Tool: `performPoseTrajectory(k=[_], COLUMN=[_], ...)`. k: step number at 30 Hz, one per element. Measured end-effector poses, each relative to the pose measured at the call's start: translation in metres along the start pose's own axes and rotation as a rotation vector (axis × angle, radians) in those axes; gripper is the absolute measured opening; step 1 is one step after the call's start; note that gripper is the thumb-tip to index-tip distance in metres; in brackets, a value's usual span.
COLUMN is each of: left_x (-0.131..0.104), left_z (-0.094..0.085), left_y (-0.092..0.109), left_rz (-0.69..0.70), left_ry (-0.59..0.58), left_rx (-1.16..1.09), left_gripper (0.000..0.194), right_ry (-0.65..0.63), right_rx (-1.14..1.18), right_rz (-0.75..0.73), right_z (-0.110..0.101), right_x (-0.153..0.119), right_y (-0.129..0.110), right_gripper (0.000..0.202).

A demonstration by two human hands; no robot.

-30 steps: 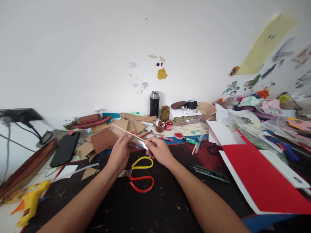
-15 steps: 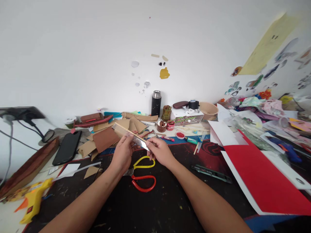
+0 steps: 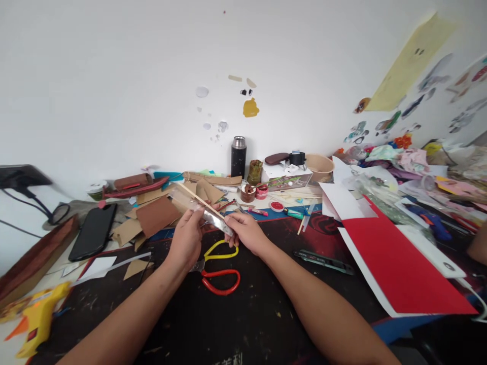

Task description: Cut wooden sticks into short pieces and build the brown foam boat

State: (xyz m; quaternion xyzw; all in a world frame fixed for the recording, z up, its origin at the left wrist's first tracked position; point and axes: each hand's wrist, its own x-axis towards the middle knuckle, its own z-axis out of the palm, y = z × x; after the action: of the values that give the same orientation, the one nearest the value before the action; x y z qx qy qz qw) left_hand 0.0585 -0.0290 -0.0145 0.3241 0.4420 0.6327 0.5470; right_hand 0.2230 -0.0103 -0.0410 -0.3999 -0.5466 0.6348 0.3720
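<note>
A thin wooden stick lies slanted along a clear plastic strip, both held up over the dark mat. My left hand is closed on the strip and stick near their middle. At their lower right end, my right hand pinches them between thumb and fingers. Just below the hands rest scissors with one yellow and one red handle; their blades are partly hidden by my left wrist.
Left are a yellow glue gun, a black phone and brown cardboard. Right are a cutter and red paper. A black flask stands by the wall. Part of a person shows at the right edge.
The view has shifted slightly to the right. Between my hands the plastic strip shows more of its surface, and the stick and strip are slightly farther apart. Both hands keep their hold.
</note>
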Motion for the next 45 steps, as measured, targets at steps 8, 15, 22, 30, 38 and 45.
performPoseTrajectory(k=[8,15,22,30,38,45], left_x=[0.004,0.008,0.011,0.010,0.010,0.010], left_z=[-0.003,-0.007,-0.007,-0.008,-0.007,-0.008], left_y=[-0.001,0.003,0.009,0.012,0.012,0.013], left_rz=[-0.010,-0.029,-0.063,-0.087,-0.077,-0.065], left_ry=[-0.001,-0.046,-0.063,-0.069,-0.062,-0.072], left_rx=[0.004,0.024,0.051,0.078,0.067,0.072], left_gripper=[0.039,0.036,0.038,0.035,0.037,0.038], right_ry=[-0.028,-0.096,-0.154,-0.167,-0.164,-0.171], right_rx=[0.046,0.157,0.211,0.201,0.187,0.204], right_rz=[0.073,0.160,0.243,0.242,0.251,0.254], right_z=[0.000,-0.001,-0.002,-0.003,-0.002,-0.002], right_x=[0.001,-0.001,-0.004,-0.004,-0.005,-0.004], right_y=[0.000,-0.007,-0.014,-0.011,-0.013,-0.011], right_gripper=[0.036,0.032,0.028,0.025,0.027,0.025])
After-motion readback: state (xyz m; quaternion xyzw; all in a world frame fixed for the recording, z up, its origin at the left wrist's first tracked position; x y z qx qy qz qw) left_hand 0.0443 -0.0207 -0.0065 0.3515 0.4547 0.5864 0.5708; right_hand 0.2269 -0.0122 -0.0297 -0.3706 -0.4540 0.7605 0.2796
